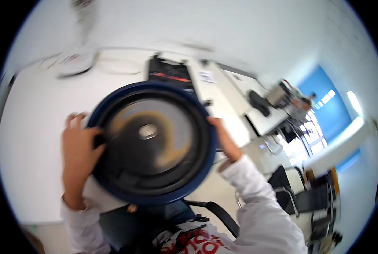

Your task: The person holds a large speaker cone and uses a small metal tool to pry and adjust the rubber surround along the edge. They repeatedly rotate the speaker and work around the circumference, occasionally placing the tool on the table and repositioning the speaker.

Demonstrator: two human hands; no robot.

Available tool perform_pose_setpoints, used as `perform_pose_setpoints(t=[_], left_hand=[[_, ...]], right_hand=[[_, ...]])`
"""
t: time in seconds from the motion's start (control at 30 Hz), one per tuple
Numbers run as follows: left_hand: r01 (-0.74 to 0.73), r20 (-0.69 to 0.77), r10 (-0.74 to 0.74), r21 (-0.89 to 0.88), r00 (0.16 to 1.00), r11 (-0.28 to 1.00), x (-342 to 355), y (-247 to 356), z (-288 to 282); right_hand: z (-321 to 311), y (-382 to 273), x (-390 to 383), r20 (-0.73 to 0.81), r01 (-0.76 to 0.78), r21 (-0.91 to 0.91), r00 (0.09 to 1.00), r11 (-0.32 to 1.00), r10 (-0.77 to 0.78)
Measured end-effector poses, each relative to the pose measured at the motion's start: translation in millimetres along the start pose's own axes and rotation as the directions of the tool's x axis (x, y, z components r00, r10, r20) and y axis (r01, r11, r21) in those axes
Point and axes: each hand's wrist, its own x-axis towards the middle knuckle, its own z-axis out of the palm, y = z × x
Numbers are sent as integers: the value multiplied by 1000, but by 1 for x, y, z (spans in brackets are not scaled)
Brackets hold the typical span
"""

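Note:
I hold up a large round disc [178, 127] in front of me, its broad face turned to my eyes. It has a dark blue rim, a black recessed ring and a grey centre with brown, rust-like marks. A small shiny oval piece sits in its middle. My left hand [79, 146] is at the left rim, thumb and forefinger against the edge and the other fingers spread upward. Around the right rim my right hand [225, 137] is closed, most of its fingers hidden behind the disc. Blur hides finer detail.
A white table [32, 144] lies beneath, with a black-and-red case [170, 72] behind the disc. A white object [76, 63] with a cable stands at the far left. To the right are a second table [265, 120], a dark chair [280, 182] and a person [301, 108].

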Motion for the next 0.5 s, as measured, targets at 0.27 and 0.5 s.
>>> perform_pose_setpoints(t=[0.27, 0.5], left_hand=[[93, 76, -92, -13, 993, 996, 6, -11, 16], [107, 76, -96, -156, 992, 982, 4, -32, 17]], right_hand=[[10, -7, -5, 151, -61, -46, 986, 997, 68], [17, -30, -30, 231, -76, -55, 969, 996, 87]])
